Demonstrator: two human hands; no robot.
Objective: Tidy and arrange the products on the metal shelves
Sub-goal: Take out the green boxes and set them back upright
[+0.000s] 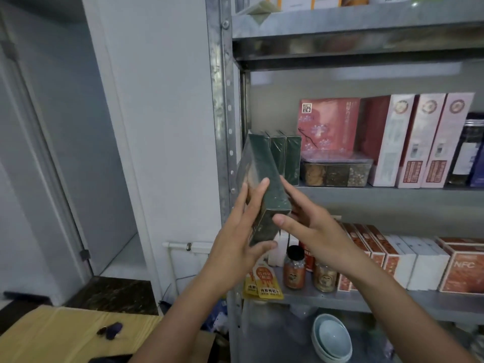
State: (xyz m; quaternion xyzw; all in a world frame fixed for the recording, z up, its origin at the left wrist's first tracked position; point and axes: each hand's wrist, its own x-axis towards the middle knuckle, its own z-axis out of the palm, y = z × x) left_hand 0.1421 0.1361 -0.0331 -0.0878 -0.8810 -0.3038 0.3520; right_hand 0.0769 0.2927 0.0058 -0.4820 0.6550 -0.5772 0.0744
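Observation:
A dark green wrapped box is tilted in front of the metal shelf, held between both hands. My left hand grips its left face and bottom corner. My right hand presses its right side, thumb on the lower end. Behind it, three matching green boxes stand upright at the left end of the middle shelf.
A red flowered box, a clear compartment tub, pink-white boxes and a dark jar fill the middle shelf. Below stand jars, yellow pouches and orange boxes. Bowls sit lower. A cardboard carton lies at the bottom left.

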